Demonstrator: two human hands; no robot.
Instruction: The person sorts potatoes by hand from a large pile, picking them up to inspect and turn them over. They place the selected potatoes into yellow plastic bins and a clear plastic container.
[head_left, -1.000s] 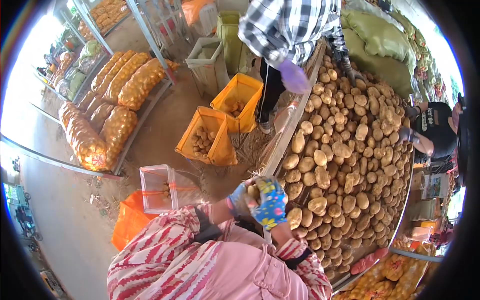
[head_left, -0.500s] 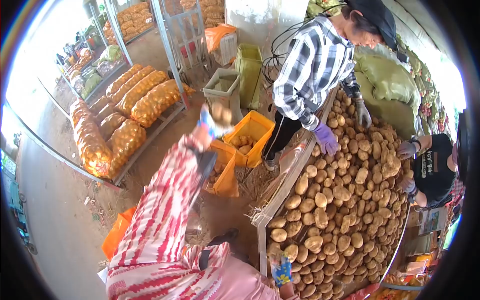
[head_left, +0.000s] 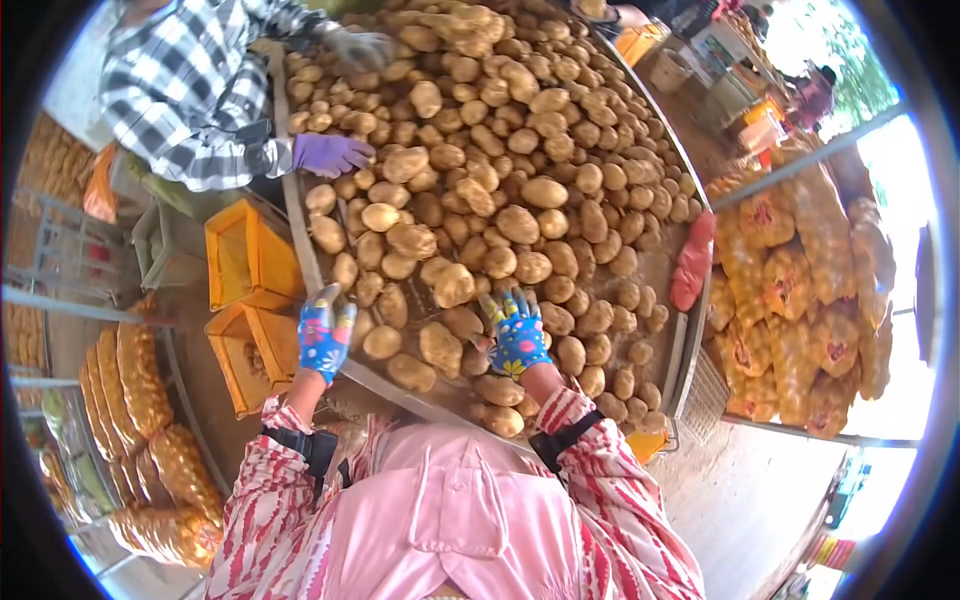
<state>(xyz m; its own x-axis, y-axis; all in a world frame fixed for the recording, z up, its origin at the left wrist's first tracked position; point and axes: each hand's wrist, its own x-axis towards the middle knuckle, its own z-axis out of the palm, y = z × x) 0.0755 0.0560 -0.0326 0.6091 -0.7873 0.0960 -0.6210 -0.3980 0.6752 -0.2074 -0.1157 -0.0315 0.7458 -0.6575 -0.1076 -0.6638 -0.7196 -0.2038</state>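
A large heap of potatoes [head_left: 545, 193] covers the sorting table. My left hand [head_left: 326, 335], in a blue flowered glove, is at the table's left edge, its fingers apart and nothing in it. In a matching glove, my right hand [head_left: 517, 330] lies on the potatoes near the front, palm down with fingers spread. Next to the table on the left stand two orange crates, the front one [head_left: 236, 358] with a few potatoes inside.
A co-worker in a checked shirt [head_left: 180, 95] stands at the upper left, a purple-gloved hand [head_left: 332, 155] over the potatoes. Full net sacks [head_left: 790, 290] are stacked at the right. A red bundle [head_left: 692, 262] lies on the table's right rim.
The view has swung from the crates toward the table. My left hand, which held potatoes out near the crates, is now empty at the table edge. My right hand now rests among the potatoes.
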